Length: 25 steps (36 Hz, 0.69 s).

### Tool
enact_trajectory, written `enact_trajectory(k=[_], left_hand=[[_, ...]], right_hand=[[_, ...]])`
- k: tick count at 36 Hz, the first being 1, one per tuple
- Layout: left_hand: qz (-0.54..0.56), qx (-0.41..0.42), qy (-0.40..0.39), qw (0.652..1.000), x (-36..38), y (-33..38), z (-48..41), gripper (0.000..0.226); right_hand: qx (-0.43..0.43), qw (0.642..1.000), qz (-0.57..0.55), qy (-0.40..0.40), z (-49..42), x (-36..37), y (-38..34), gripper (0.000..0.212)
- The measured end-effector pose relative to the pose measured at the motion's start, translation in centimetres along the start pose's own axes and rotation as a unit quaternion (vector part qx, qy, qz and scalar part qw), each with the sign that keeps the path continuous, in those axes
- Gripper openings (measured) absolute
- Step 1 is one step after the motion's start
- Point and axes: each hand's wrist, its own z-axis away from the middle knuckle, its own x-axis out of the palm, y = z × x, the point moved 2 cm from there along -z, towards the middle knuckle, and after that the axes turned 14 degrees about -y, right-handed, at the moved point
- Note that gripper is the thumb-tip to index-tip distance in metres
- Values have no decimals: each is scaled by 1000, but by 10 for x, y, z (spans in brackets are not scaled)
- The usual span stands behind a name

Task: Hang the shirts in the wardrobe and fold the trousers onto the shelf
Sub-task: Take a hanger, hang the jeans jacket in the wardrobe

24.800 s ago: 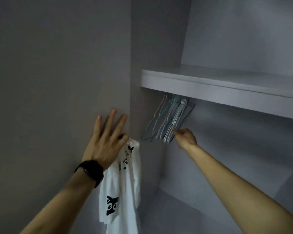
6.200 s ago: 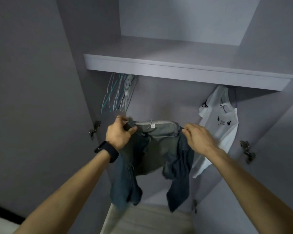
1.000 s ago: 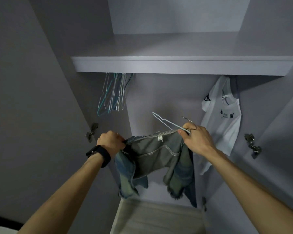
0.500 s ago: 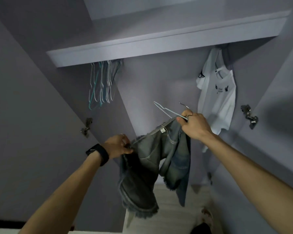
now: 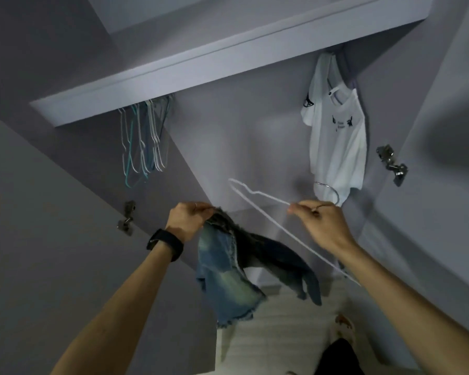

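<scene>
My left hand point(image 5: 188, 221) grips the waistband of faded denim shorts point(image 5: 229, 277), which hang crumpled below it in front of the wardrobe. My right hand point(image 5: 321, 226) holds a white wire hanger point(image 5: 257, 201) by its neck; the hanger is free of the shorts and slants down to the right. A white printed T-shirt point(image 5: 336, 147) hangs at the right end under the shelf point(image 5: 201, 66).
Several empty wire hangers point(image 5: 144, 142) hang bunched at the left under the shelf. Metal door hinges point(image 5: 391, 163) point(image 5: 126, 217) sit on both open doors. A pale wooden floor point(image 5: 271, 334) and a dark shape point(image 5: 339, 358) show at the bottom.
The shorts have come off the hanger and now hang from my left hand alone. My right hand holds only the hanger, moved apart to the right. The view tilted further.
</scene>
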Motion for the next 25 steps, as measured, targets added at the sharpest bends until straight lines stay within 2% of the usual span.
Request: enact_trajectory(k=[2, 4, 9, 17, 20, 25], left_hand=[[-20, -13, -2, 1000, 9, 5, -6, 19], [-13, -29, 0, 999, 16, 8, -12, 19], [-42, 1, 6, 999, 30, 24, -20, 20], [-113, -10, 132, 985, 18, 32, -20, 23], [-131, -8, 137, 982, 17, 31, -17, 25], [-196, 63, 121, 971, 31, 41, -7, 24]], right_hand=[[16, 997, -72, -30, 20, 1, 6, 21], [27, 994, -91, -60, 32, 5, 14, 28], [54, 993, -66, -86, 32, 11, 18, 15], [26, 992, -45, -116, 20, -13, -9, 20], [18, 989, -11, -143, 19, -9, -15, 25], [8, 993, 58, -106, -9, 17, -25, 16]])
